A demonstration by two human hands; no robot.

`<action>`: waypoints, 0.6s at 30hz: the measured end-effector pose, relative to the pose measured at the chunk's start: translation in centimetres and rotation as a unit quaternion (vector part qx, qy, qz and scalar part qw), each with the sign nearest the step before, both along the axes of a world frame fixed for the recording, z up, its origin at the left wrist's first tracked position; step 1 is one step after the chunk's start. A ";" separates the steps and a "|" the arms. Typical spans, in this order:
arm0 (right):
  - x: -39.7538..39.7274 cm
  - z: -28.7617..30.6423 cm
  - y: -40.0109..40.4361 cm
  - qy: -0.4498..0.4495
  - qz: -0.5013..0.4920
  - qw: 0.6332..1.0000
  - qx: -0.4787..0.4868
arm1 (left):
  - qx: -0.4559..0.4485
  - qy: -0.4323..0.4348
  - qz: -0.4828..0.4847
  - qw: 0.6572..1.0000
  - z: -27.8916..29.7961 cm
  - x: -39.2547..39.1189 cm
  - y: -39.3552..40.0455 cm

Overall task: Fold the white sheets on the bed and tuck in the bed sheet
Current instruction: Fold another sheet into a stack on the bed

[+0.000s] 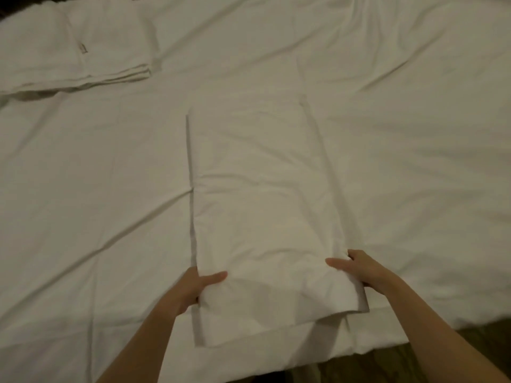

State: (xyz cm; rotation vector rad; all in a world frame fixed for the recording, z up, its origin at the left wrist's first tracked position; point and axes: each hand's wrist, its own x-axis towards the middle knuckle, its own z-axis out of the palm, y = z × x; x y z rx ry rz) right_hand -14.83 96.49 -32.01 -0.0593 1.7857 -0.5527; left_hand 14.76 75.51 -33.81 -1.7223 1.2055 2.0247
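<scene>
Hands at the near end of a folded white sheet (265, 205): left hand (200, 286) and right hand (359, 269) each pinching a corner, thumbs on top. Long axis running straight away across the bed sheet (401, 134), far end well apart. Likely next: near end carried forward; folded stack (74, 51) lying far left.

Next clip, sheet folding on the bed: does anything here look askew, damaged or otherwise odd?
Nothing damaged or spilled. The long folded white sheet lies straight; both hands, left and right, grip its near end. A neat stack of folded white sheets sits far left. Only the white bed sheet underneath is creased.
</scene>
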 end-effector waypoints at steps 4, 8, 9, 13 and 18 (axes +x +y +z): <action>-0.9 -0.5 -0.8 0.004 0.113 0.990 0.082 | 0.029 -0.014 -0.048 0.998 0.4 0.0 -0.5; -4.2 -0.5 -4.9 0.004 0.267 0.953 0.145 | -0.007 -0.062 -0.042 0.997 0.1 -0.8 -1.6; -5.2 -0.2 -6.4 0.003 0.231 0.966 0.119 | -0.020 -0.063 -0.008 0.998 0.0 -1.2 -1.9; -7.7 0.2 -12.2 0.072 0.033 0.996 -0.040 | -0.085 -0.050 0.111 0.989 0.1 -3.6 -3.1; -8.3 -1.5 -13.6 0.209 0.028 0.972 -0.105 | -0.146 -0.051 0.155 0.976 -0.1 -6.6 -4.8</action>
